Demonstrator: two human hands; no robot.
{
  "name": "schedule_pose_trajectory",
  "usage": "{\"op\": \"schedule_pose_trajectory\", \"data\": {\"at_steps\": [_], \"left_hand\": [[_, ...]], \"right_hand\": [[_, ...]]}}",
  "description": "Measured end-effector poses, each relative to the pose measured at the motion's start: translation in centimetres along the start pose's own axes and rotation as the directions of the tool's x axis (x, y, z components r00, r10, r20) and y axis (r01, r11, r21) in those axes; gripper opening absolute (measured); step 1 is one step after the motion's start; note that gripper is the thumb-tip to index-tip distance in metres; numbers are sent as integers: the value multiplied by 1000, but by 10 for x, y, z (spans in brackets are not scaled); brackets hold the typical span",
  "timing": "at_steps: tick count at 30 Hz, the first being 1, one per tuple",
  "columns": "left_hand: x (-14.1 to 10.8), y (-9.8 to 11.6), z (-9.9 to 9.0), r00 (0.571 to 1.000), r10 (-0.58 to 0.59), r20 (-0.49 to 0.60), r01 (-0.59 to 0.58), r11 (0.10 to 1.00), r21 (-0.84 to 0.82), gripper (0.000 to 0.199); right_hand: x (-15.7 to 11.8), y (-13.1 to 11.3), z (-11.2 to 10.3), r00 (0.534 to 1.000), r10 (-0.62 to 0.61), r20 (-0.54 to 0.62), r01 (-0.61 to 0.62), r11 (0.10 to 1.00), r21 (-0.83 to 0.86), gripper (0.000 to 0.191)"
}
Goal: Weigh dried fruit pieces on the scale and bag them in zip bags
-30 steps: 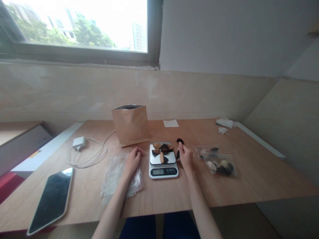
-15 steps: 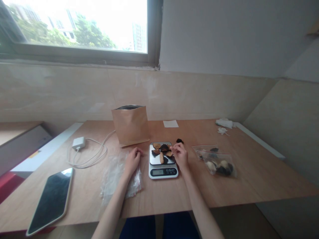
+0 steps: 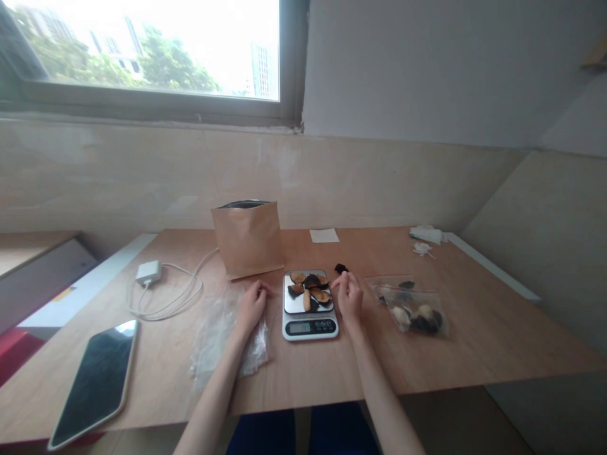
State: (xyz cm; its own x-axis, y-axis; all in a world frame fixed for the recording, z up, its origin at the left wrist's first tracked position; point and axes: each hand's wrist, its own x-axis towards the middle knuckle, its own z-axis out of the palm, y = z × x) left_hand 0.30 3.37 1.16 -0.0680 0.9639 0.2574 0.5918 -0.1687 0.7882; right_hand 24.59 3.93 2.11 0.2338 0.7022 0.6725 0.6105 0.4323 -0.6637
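Your right hand (image 3: 349, 298) is just right of the digital kitchen scale (image 3: 309, 327), its fingers (image 3: 337, 284) bunched narrow beside the tray's far corner; you can't tell whether they pinch anything. Your left hand (image 3: 253, 308) is left of the scale, its fingers (image 3: 262, 289) loosely curled on a crumpled clear plastic bag (image 3: 222, 341), with no firm grip showing. Well left of the scale, a tablet (image 3: 95, 385) lies on the bench (image 3: 303, 379). On the scale's steel tray (image 3: 294, 303), overlapping dried slices (image 3: 310, 289) show tan flesh and dark skin. Just past the scale's far right corner, a dark dried piece (image 3: 340, 268) sits apart on the bench. Right of the scale, a zip-top bag (image 3: 415, 314) holds pale and dark pieces. Beyond the scale stands a kraft paper pouch (image 3: 246, 243), left of a white paper slip (image 3: 324, 236). A white charger (image 3: 148, 273) with its cable (image 3: 165, 309) lies farther left, and crumpled white tissue (image 3: 427, 234) lies far right.
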Motion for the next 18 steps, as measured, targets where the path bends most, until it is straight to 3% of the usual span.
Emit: {"op": "schedule_pose_trajectory", "data": {"at_steps": [7, 18], "left_hand": [[0, -1, 0, 1000, 0, 1, 0, 1000, 6, 17], [-1, 1, 3, 999, 49, -21, -50, 999, -18, 17]], "right_hand": [[-1, -1, 2, 995, -64, 81, 69, 996, -58, 47], [-1, -2, 2, 994, -94, 58, 99, 992, -79, 46]]}}
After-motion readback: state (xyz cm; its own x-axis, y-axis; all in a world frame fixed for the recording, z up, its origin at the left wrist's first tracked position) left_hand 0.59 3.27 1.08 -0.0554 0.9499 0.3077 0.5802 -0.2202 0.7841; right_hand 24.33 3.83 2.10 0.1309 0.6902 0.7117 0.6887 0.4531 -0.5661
